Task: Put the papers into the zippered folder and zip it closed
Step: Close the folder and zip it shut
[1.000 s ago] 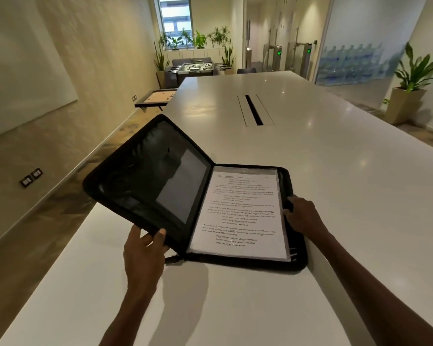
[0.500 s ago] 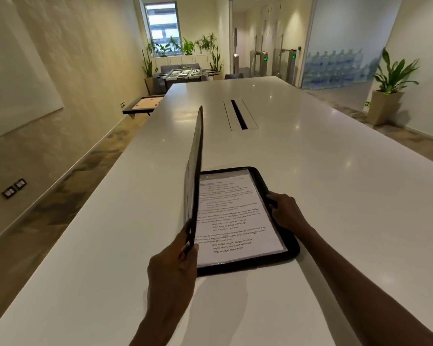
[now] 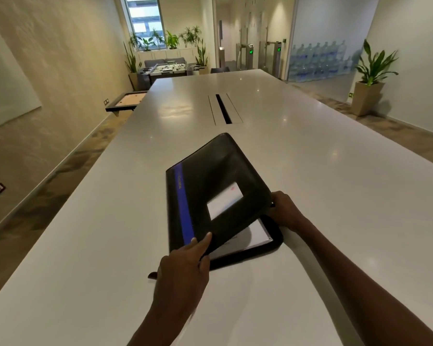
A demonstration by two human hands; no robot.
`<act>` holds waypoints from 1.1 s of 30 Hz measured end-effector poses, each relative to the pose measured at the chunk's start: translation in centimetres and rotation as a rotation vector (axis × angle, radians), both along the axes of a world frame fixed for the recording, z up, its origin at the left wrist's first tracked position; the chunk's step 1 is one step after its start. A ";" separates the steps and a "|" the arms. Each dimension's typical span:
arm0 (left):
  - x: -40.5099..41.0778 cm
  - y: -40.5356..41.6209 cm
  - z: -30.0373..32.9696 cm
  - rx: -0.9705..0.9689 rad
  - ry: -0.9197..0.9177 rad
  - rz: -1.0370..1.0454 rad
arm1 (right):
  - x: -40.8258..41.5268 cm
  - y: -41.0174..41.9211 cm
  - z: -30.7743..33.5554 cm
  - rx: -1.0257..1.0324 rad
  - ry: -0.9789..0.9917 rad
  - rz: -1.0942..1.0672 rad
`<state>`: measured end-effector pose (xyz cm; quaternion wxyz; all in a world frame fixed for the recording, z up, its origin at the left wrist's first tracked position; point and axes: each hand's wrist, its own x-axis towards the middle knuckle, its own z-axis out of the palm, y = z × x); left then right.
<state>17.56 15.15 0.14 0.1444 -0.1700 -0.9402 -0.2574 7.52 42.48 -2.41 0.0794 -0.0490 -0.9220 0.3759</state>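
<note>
Since half a second ago, cover has swung from upright to nearly down over the papers (image 3: 256, 234). One zippered folder (image 3: 210, 188), black with a blue stripe and a white label window, lies on the white tabletop (image 3: 335, 158); near edge not yet shut, a corner of the paper stack showing in the gap. Two hands. Left hand (image 3: 183, 268): grip pinches the cover's near edge, fingers on top. Right hand (image 3: 284, 209): fingers curled on the folder's right edge by the zipper. One potted plant (image 3: 370, 78) stands against the right wall.
</note>
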 end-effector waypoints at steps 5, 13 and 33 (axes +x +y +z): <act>-0.3 1.2 -0.4 -0.165 -0.083 0.000 | 3.0 1.3 0.2 -0.060 -0.066 0.058; -1.0 1.4 -2.2 -0.401 -0.035 0.014 | 5.9 1.7 0.3 -0.045 -0.068 0.018; -2.3 -7.9 -1.8 0.196 -0.279 0.023 | 8.0 -4.6 0.3 0.491 0.056 0.017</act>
